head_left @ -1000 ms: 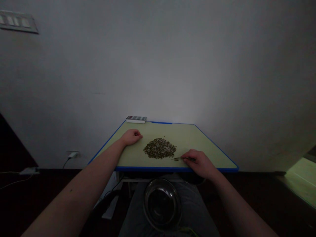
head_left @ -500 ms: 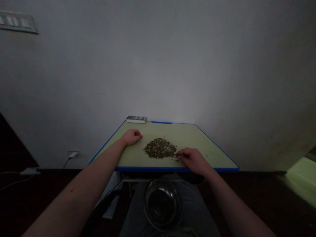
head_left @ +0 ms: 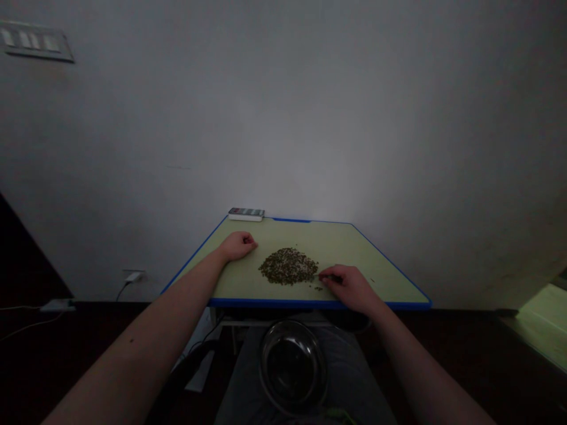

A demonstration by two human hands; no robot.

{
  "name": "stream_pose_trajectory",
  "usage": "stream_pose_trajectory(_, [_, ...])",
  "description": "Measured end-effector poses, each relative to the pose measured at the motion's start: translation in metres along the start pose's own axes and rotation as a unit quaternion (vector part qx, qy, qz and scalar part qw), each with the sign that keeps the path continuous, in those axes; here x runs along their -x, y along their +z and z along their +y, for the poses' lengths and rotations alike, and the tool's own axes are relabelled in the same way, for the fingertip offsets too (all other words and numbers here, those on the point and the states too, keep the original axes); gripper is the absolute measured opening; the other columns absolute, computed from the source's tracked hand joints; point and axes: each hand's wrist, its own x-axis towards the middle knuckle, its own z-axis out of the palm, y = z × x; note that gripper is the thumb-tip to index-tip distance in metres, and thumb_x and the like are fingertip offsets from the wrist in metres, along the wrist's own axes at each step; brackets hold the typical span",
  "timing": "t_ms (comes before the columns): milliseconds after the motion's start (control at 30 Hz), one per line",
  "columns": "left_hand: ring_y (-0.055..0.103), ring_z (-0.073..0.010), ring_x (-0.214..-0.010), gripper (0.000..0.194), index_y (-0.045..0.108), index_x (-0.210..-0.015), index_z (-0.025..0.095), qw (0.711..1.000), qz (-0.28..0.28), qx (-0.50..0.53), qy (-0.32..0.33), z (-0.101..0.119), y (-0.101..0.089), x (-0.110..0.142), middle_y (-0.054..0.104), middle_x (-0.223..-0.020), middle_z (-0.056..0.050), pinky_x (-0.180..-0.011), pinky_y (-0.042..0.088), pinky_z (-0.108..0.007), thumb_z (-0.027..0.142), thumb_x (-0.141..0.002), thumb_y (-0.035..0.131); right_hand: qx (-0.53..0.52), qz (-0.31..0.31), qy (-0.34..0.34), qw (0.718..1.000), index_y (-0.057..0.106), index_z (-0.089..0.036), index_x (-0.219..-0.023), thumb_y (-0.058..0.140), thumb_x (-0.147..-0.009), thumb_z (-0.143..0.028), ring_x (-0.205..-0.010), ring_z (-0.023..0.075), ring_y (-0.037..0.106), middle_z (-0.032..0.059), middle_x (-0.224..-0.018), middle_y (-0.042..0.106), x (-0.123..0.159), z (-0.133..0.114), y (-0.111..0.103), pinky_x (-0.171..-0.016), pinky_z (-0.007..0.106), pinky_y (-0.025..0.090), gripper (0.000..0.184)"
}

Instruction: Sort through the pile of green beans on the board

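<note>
A low mound of small brown, seed-like pieces (head_left: 287,267) lies on the pale yellow-green tabletop (head_left: 261,292). To its left my left hand (head_left: 238,245) rests on the table, fingers loosely curled in; no object shows in them. My right hand (head_left: 348,285) is at the mound's right edge, thumb and fingers pinched together. Whatever is in that pinch is too small and dark to make out. A few loose pieces (head_left: 318,288) lie just below the fingertips. On my lap, below the table edge, sits a shiny metal bowl (head_left: 266,386); its inside is dark.
A flat white device with a dark, patterned top (head_left: 246,215) sits at the table's back left corner, against the wall. Blue edging (head_left: 274,303) borders the table. A tiny dark scrap (head_left: 372,280) lies to the right. A plug (head_left: 133,277) is in the wall socket.
The whole view has shifted slightly. My right hand keeps its pinch, its fingertips now marginally farther right of the mound. My left hand stays in place.
</note>
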Motion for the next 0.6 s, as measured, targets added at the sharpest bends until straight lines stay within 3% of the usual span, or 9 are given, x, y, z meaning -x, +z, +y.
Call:
stream_pose_trajectory(300, [0.052, -0.0152, -0.061, 0.030, 0.061, -0.068, 0.017, 1.000, 0.001, -0.013, -0.001, 0.002, 0.000, 0.000, 0.060, -0.065, -0.002, -0.056, 0.037, -0.026, 0.045, -0.067, 0.050, -0.019, -0.011, -0.013, 1.000, 0.070, -0.019, -0.090, 0.053, -0.078, -0.023, -0.077, 0.0163, 0.061, 0.0053, -0.084, 0.069, 0.003, 0.001, 0.000, -0.070, 0.027, 0.045, 0.021])
stream_pose_trajectory(600, [0.053, -0.0148, -0.061, 0.028, 0.061, -0.069, 0.017, 1.000, 0.003, -0.009, 0.000, 0.000, 0.001, -0.001, 0.060, -0.065, -0.002, -0.055, 0.037, -0.026, 0.043, -0.067, 0.051, -0.026, -0.033, 0.043, 0.998, 0.067, -0.017, -0.088, 0.053, -0.076, -0.023, -0.075, 0.0168, 0.060, 0.0049, -0.083, 0.068, -0.012, 0.001, 0.000, -0.068, 0.027, 0.044, 0.019])
